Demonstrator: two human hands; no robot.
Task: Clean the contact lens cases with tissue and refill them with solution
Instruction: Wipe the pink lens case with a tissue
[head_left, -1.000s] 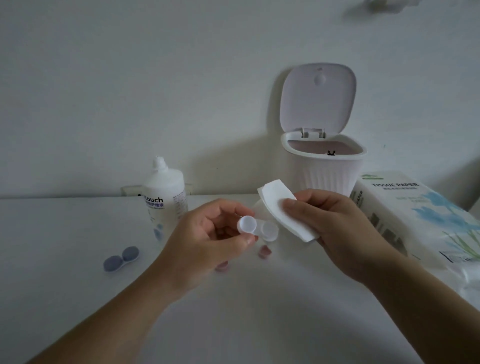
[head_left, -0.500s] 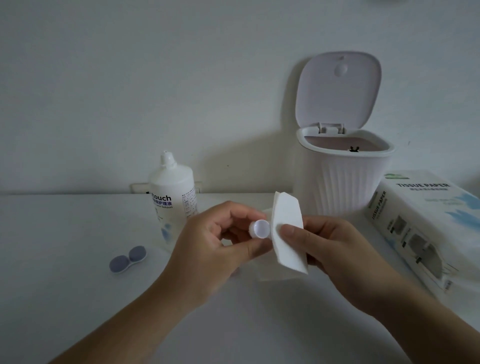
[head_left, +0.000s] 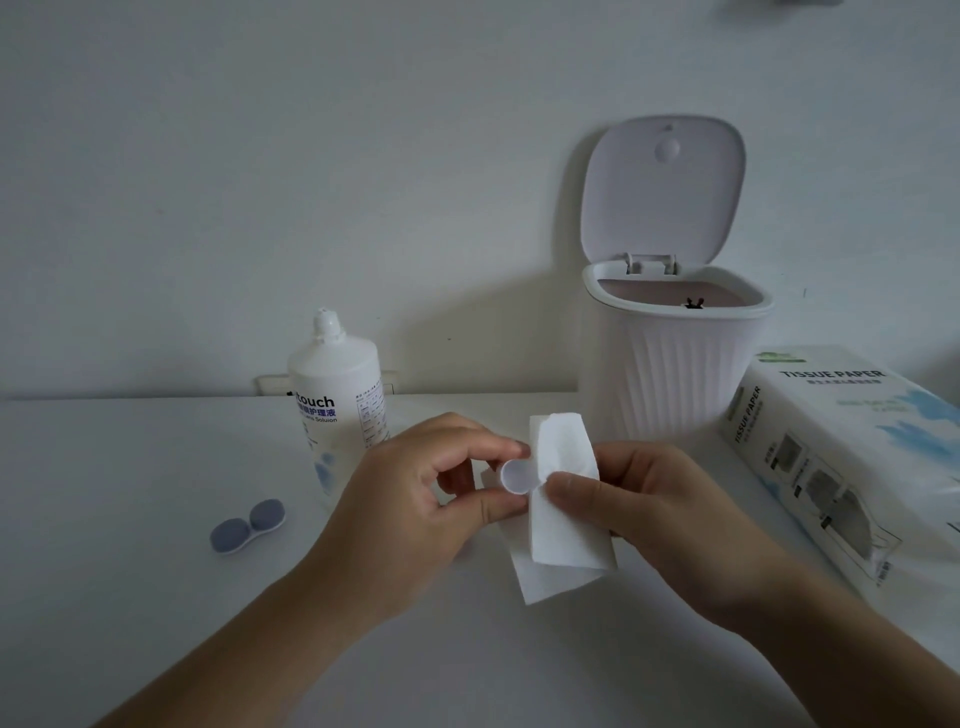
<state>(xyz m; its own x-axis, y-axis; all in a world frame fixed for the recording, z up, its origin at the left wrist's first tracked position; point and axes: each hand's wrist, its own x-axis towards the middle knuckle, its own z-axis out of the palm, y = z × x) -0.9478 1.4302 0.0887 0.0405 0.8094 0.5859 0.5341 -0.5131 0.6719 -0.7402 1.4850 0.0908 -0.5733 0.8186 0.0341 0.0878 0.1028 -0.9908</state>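
My left hand (head_left: 415, 499) pinches a white contact lens case (head_left: 515, 475) between thumb and fingers above the table; one round well faces me, the other is hidden by tissue. My right hand (head_left: 654, 514) grips a folded white tissue (head_left: 563, 499) and presses it against the case's right side with the thumb. A second lens case (head_left: 248, 526) with two blue-grey caps lies on the table to the left. The white solution bottle (head_left: 337, 400) stands upright behind my left hand.
A white ribbed bin (head_left: 675, 364) with its lid up stands at the back right against the wall. A tissue paper pack (head_left: 852, 462) lies at the right. The white table (head_left: 104, 467) runs to the wall behind.
The tissue has been pushed onto the right well of the case and now hangs lower. The view has tilted and both hands sit slightly lower in it.
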